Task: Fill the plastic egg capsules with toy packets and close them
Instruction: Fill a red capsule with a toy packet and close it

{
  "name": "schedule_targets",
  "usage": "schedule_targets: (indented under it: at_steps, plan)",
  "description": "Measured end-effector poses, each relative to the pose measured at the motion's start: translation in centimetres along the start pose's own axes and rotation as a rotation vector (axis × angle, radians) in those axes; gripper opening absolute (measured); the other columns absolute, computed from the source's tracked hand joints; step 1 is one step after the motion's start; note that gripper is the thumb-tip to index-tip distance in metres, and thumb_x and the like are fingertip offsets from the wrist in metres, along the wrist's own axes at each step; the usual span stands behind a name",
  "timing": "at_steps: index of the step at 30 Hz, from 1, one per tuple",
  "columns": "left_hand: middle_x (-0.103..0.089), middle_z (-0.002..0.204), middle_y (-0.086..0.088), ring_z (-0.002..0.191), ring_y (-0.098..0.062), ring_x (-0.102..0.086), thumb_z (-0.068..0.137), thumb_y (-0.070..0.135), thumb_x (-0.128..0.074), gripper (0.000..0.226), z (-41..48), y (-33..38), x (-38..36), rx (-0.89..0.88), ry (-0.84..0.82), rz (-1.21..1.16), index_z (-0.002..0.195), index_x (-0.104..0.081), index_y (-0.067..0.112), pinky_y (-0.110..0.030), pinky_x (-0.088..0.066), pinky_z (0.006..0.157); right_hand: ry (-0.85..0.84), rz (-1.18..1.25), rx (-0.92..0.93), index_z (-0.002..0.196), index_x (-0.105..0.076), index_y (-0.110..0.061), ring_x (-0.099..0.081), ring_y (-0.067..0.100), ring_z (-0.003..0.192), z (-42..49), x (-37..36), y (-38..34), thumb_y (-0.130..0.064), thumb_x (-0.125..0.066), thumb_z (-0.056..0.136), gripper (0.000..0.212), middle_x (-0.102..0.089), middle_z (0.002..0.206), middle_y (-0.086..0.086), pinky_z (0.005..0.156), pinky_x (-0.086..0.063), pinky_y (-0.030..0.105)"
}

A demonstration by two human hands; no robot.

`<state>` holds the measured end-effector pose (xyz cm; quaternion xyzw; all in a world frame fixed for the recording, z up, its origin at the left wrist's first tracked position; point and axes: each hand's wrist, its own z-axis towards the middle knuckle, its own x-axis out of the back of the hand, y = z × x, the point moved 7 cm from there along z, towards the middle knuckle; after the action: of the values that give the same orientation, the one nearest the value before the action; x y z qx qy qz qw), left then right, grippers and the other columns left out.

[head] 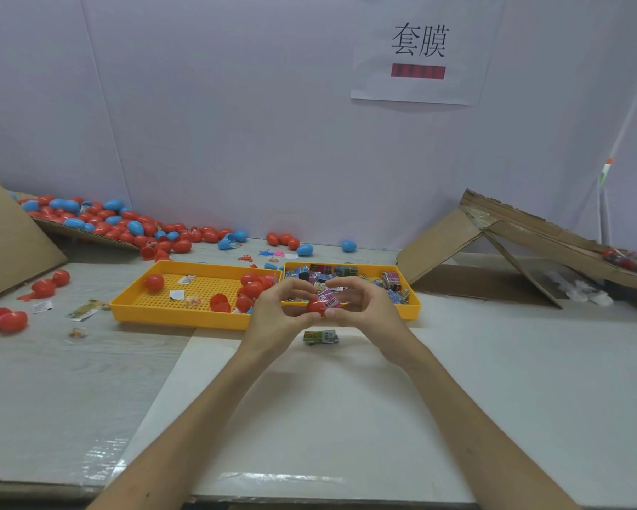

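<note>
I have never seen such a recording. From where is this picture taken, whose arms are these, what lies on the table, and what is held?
No machine is here: the two bare arms are a person's, and the single picture comes from a camera worn on that person's head, looking forward and down. The left hand grips a red egg capsule; the right hand pinches a pink toy packet against it. Behind the hands stand two yellow trays: the left tray holds red capsule pieces, the right tray holds packets. A green packet lies loose on the table. At far left lies a heap of red and blue eggs; at right, folded cardboard.
</note>
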<state>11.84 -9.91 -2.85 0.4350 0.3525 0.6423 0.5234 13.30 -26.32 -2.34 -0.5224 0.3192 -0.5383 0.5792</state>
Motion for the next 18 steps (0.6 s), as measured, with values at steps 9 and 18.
schedule_targets:
  at_steps: [9, 18]
  plan:
    - [-0.078, 0.097, 0.005, 0.089, -0.013, -0.076, 0.083, 0.009, -0.082, 0.026, -0.1, -1.4, 0.0, 0.207, 0.002, -0.274, 0.105, -0.075, 0.021, -0.020, -0.059, 0.070, 0.299, -0.300, 0.272, 0.104, -0.062, -0.025, -0.066, 0.006, 0.076, -0.5, 0.5, -1.9, -0.024, -0.087, 0.077, 0.037, -0.067, 0.091, -0.009, 0.064, -0.049, 0.013]
    - [-0.077, 0.102, -0.014, 0.096, -0.030, -0.076, 0.079, 0.018, -0.079, 0.039, -0.5, -1.7, 0.0, 0.309, -0.005, -0.560, 0.113, -0.067, 0.003, -0.028, -0.062, 0.074, 0.197, -0.508, 0.518, 0.110, -0.067, -0.022, -0.063, 0.007, 0.088, -1.3, -2.1, -2.6, -0.018, -0.081, 0.083, 0.031, -0.064, 0.103, -0.009, 0.072, -0.048, 0.010]
